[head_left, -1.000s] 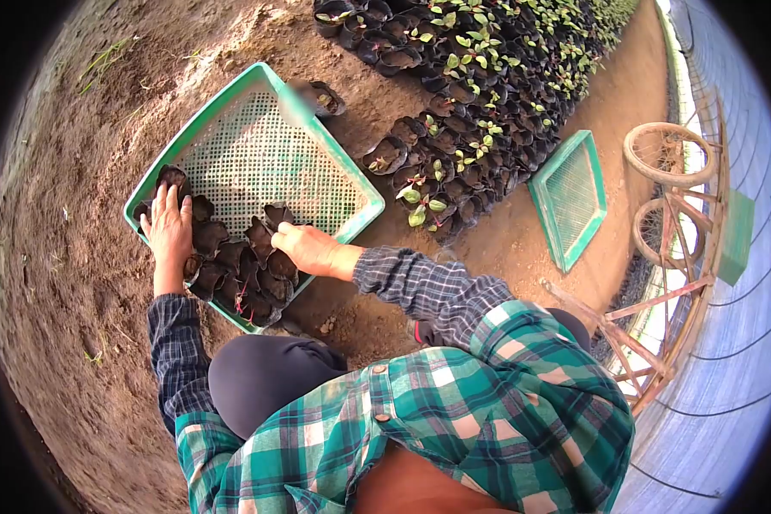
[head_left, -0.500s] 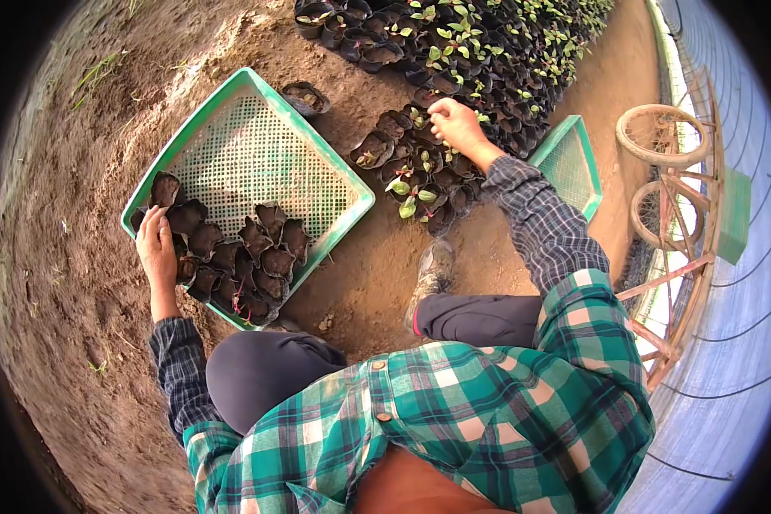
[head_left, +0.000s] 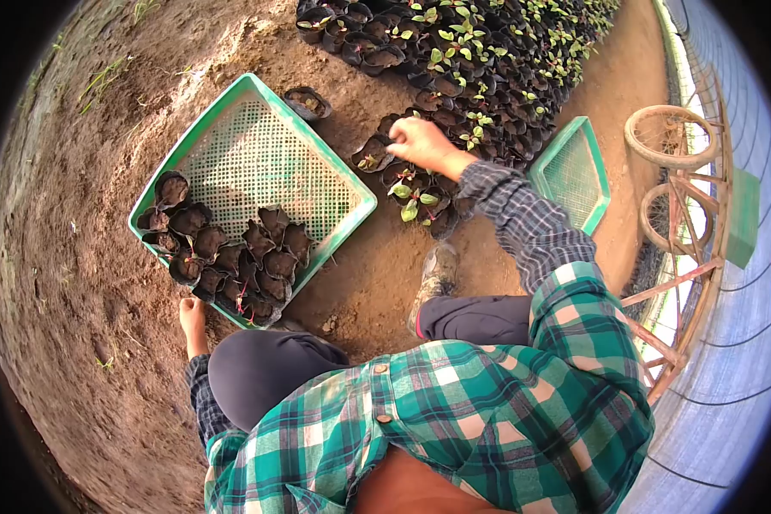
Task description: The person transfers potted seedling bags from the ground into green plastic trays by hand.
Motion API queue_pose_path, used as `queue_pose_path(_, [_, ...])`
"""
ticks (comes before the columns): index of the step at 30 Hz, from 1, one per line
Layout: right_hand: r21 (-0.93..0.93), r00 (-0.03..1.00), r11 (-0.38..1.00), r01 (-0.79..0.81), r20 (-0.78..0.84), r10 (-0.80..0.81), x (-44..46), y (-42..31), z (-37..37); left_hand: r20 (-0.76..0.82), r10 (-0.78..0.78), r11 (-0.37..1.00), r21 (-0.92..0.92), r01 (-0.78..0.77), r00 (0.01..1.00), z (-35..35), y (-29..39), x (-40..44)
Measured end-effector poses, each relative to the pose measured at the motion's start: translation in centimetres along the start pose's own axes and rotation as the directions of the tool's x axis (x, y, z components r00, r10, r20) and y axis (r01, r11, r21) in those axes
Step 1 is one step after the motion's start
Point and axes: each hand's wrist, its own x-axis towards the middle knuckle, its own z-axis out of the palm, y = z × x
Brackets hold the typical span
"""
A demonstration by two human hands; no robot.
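A green plastic crate [head_left: 317,158] with a mesh floor lies on the soil, tilted in view. Several black nursery pots [head_left: 210,242] filled with soil are bunched in its lower left part. Just outside the crate's lower left rim is my left hand [head_left: 194,324], its fingers drawn together; whether it touches the rim is unclear. My right hand [head_left: 424,144] is over the near end of a block of potted seedlings [head_left: 411,193], fingers curled in a pinch. What lies between those fingers, if anything, is hidden.
One black pot [head_left: 307,103] stands alone beside the crate's upper right rim. A large bed of potted seedlings [head_left: 488,51] fills the top. On the right are a second green crate [head_left: 578,171] and a wheeled frame [head_left: 685,197]. My shoe [head_left: 435,274] rests between the crates.
My left hand has left the pots at the crate's left side and moved down, outside the rim. My right hand has shifted left and slightly down over the seedling pots.
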Motion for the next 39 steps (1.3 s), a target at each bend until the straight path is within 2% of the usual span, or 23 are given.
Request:
queue_pose_path(1, [-0.074, 0.997, 0.994, 0.079, 0.027, -0.077, 0.3, -1.0, 1.2, -0.04, 0.138, 0.976, 0.173, -0.129, 0.99, 0.3, 0.1, 0.0])
queue_pose_path(2, [-0.179, 0.991, 0.975, 0.131, 0.029, -0.128, 0.3, -2.1, 2.3, -0.015, 0.059, 0.981, 0.184, -0.056, 0.998, 0.4, 0.3, 0.4])
queue_pose_path(5, [-0.377, 0.955, 0.879, 0.292, 0.063, -0.29, 1.7, -1.5, 5.2, -0.016, 0.053, 0.932, 0.359, -0.043, 0.998, 0.4, -0.4, 2.0])
queue_pose_path(7, [-0.218, 0.989, 0.966, 0.14, -0.022, -0.148, 2.2, -1.5, 5.2, 0.04, -0.024, 0.947, 0.32, 0.01, 0.999, -0.1, -0.2, 2.3])
queue_pose_path(9, [0.036, 0.993, 0.993, -0.115, 0.032, 0.114, 2.8, -0.4, 4.4, 0.076, -0.085, 0.942, 0.33, 0.056, 0.993, -0.2, 0.1, 2.4])
queue_pose_path(12, [0.342, 0.951, 0.888, -0.308, 0.119, 0.284, 2.9, 1.6, 3.9, 0.07, -0.014, 0.919, 0.393, -0.015, 0.997, -0.2, 1.6, 1.4])
queue_pose_path(15, [0.456, 0.915, 0.794, -0.403, 0.207, 0.346, 2.4, 2.1, 3.8, 0.059, 0.003, 0.911, 0.412, -0.027, 0.998, -0.1, 2.0, 1.2])
queue_pose_path(16, [0.478, 0.93, 0.798, -0.368, 0.171, 0.326, 2.1, 1.8, 3.9, 0.054, 0.002, 0.912, 0.41, -0.024, 0.999, 0.0, 2.1, 1.1])
queue_pose_path(20, [0.492, 0.924, 0.782, -0.383, 0.211, 0.32, 3.0, 0.9, 5.0, 0.054, 0.024, 0.926, 0.375, -0.043, 0.998, -0.1, 2.8, 0.6])
queue_pose_path(24, [0.536, 0.843, 0.652, -0.537, 0.375, 0.386, 4.6, -0.1, 4.6, 0.053, 0.032, 0.913, 0.405, -0.051, 0.998, -0.1, 3.5, 0.1])
queue_pose_path(28, [0.679, 0.87, 0.547, -0.489, 0.419, 0.259, 5.5, -0.3, 5.2, 0.062, 0.007, 0.921, 0.389, -0.03, 0.998, -0.3, 3.9, 0.0])
queue_pose_path(35, [0.81, 0.856, 0.29, -0.51, 0.441, 0.271, 5.5, -0.8, 1.7, 0.065, 0.017, 0.913, 0.406, -0.042, 0.998, -0.2, 3.4, 0.2])
queue_pose_path(39, [0.833, 0.869, 0.252, -0.493, 0.456, 0.193, 5.2, -0.8, 0.0, 0.097, -0.027, 0.922, 0.386, -0.013, 0.995, -0.3, 4.8, -0.3])
